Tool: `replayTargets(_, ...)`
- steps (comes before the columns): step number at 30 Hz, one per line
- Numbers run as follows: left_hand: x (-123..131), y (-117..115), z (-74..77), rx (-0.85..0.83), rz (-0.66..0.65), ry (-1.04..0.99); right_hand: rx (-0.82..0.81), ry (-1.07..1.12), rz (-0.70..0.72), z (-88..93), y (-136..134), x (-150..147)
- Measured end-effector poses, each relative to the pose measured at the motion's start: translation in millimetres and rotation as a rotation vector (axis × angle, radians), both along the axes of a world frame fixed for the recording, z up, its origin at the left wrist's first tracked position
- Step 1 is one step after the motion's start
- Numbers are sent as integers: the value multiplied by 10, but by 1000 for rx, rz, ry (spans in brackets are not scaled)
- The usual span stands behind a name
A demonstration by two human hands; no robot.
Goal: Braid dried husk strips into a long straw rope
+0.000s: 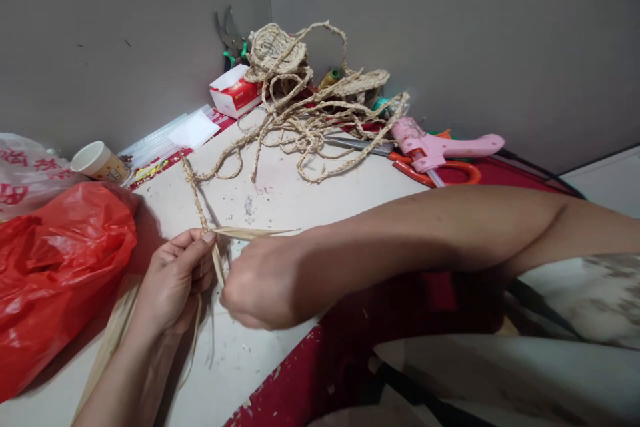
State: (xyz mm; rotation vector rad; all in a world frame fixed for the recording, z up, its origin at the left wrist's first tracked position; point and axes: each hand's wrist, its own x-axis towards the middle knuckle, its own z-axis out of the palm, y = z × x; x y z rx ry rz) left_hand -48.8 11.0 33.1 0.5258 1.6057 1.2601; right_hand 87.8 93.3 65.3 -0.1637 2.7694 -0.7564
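My left hand (pixel 175 273) pinches the lower end of a braided straw cord (pixel 196 197) between thumb and fingers. From that pinch, one loose pale strand (pixel 255 233) points to the right and another (pixel 218 263) runs down toward my right hand. My right hand (pixel 267 283) is curled closed, slightly blurred, around the lower strand's end; its fingertips are hidden. Farther back, the cord leads into a loose tangle of braided rope (pixel 305 133) with a coiled roll (pixel 277 50) behind it.
A red plastic bag (pixel 65 273) and a paper cup (pixel 100 163) stand left. Pruning shears (pixel 231 40) lean at the back by a red-and-white box (pixel 236 95). Right of the rope lie a pink glue gun (pixel 440 143) and orange-handled scissors (pixel 463 172). Straw strips (pixel 113 337) lie under my left forearm.
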Motion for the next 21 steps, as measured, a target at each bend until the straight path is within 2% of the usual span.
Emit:
replayTargets(2, -21, -11, 5, 13, -12, -23, -148, 31, 60, 95, 32, 59)
replayTargets(3, -34, -17, 4, 23, -24, -33, -234, 86, 7, 129, 68, 69)
replayTargets(5, -59, -27, -2, 42, -44, -47, -340, 258, -247, 141, 171, 36)
replayTargets(7, -77, -31, -8, 48, -51, -58, -332, 451, -551, 71, 290, -54)
replayTargets(8, -82, -32, -9, 49, -50, -62, -318, 500, -641, 14, 344, -109)
replayTargets(9, -85, -32, -9, 49, -51, -65, -330, 478, -671, -51, 388, -161)
replayTargets(14, -92, -22, -14, 37, -103, -34, -746, -71, -544, -293, 472, -288)
replayTargets(16, -96, -13, -22, 32, -128, -17, -819, -131, -521, -321, 489, -290)
replayTargets(21, -94, -4, -33, 10, -181, 56, -867, -163, -476, -360, 570, -310)
